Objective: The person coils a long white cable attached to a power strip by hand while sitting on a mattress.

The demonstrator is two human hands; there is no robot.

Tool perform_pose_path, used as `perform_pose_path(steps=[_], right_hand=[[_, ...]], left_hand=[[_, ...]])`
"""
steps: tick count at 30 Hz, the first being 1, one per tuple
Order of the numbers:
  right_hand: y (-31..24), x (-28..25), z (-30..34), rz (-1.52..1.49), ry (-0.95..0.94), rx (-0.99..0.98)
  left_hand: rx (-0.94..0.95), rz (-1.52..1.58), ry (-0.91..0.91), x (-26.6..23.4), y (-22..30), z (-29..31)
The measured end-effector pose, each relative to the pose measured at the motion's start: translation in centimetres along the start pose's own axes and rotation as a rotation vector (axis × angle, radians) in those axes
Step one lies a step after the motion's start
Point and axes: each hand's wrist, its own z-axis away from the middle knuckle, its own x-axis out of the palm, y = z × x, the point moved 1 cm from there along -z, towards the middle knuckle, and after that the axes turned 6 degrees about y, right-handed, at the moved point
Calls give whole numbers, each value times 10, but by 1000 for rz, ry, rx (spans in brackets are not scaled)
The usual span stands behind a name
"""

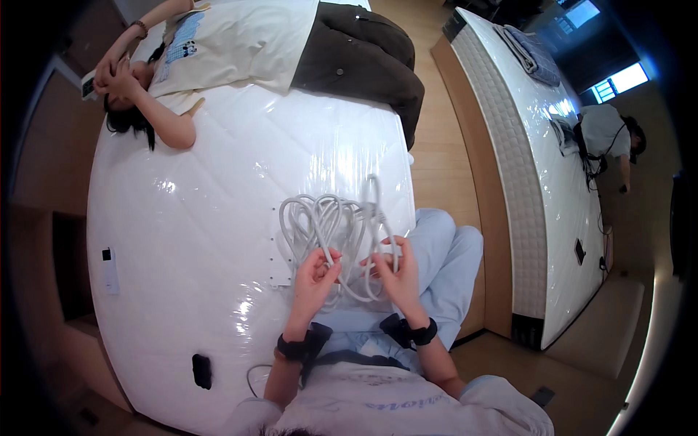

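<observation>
We sit at a plastic-wrapped white mattress [218, 218]. On it lie a person [240, 43] stretched along its far edge, a white remote control [110, 269] near its left side, a small black device [201, 370] near us, and part of a coiled white cable [320, 225].

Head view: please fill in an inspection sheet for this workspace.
Surface: white mattress wrapped in glossy plastic film.
Job's things: coiled white cable, loops fanned out over the mattress edge.
Clutter: white remote and small black object near the left edge.
Hands: left hand and right hand both pinch cable loops; black bands on both wrists.
Cables: a thin white lead at the near edge.
Surroundings: a person lying on the far side; second mattress at right with another person beside it; wooden floor.
</observation>
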Motion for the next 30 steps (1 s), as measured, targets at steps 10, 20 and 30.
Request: perform_pose_path(steps=[10, 20, 30], right_hand=[[3, -6, -6, -316, 10, -52], [4, 0, 28, 63, -250, -241], [17, -10, 40, -105, -187, -157]], left_hand=[[50, -107, 88, -8, 0, 4], [279, -379, 6, 18, 3, 28], [743, -561, 269, 19, -4, 55]])
